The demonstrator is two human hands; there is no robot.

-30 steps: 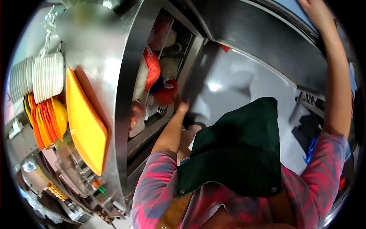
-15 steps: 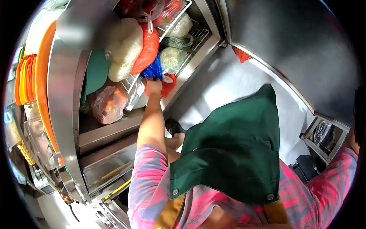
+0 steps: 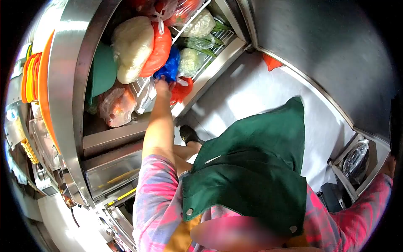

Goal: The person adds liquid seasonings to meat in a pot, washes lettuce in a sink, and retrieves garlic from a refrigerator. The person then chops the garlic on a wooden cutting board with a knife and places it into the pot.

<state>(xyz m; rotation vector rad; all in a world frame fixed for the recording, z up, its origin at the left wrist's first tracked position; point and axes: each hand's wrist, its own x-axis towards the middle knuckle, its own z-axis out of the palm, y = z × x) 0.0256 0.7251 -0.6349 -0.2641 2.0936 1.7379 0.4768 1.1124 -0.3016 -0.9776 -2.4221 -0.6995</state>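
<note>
Inside a refrigerated compartment, my left hand (image 3: 163, 85) reaches to a blue plastic bag (image 3: 169, 66) on a white wire shelf (image 3: 191, 21), its fingers at the bag's lower end and partly hidden. A red bag (image 3: 181, 90) lies just beside the hand. Left of the blue bag are an orange-red bag (image 3: 158, 50) and a large pale bag (image 3: 132, 49). Bagged pale green vegetables (image 3: 191, 63) sit on the right. At the far right edge my right hand (image 3: 390, 166) is dark and mostly cut off, its fingers hidden.
A steel door (image 3: 331, 54) stands open at the right. A clear bag with dark contents (image 3: 356, 157) sits in its lower rack. Below the shelf are a bag of reddish food (image 3: 117, 105) and a green container (image 3: 103, 73). Orange trays (image 3: 44, 90) stand at the left.
Since a second ago, the view has shifted toward the compartment, and my left hand has gone from beside the red bag to the blue bag. My right hand has dropped from the door's top to the right edge.
</note>
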